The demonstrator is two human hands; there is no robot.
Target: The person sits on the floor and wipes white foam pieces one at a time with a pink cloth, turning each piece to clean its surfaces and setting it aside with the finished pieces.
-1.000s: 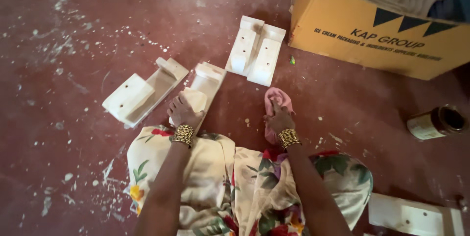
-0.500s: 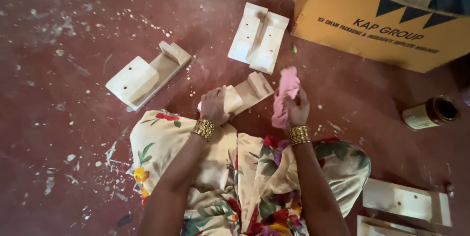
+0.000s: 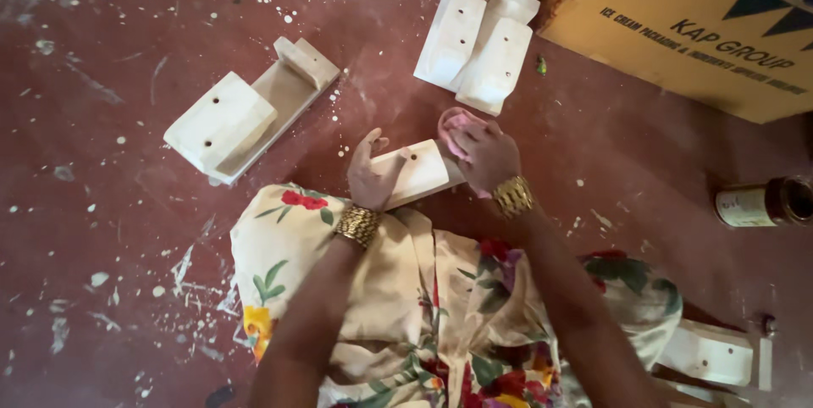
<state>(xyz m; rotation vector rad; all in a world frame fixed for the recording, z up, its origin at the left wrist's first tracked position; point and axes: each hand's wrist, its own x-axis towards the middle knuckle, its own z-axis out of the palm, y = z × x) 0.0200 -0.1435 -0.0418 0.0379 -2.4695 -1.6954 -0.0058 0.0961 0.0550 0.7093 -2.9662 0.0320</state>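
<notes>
White wooden bracket [image 3: 421, 173], frame centre, above the floral lap: left hand [image 3: 371, 173] clasps its left end, fingers curled; right hand [image 3: 487, 154] presses pink cloth [image 3: 457, 124] onto its right end.

Soft, even, warm daylight; no hard shadows, no glare. Slight motion blur overall, softer toward edges. Mild wide-angle stretch at corners. Moderately bright, colours saturated.

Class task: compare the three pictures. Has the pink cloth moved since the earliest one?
Yes. The pink cloth, under the right hand, has left the floor near the lap and now sits nearer the paired white blocks.
</notes>
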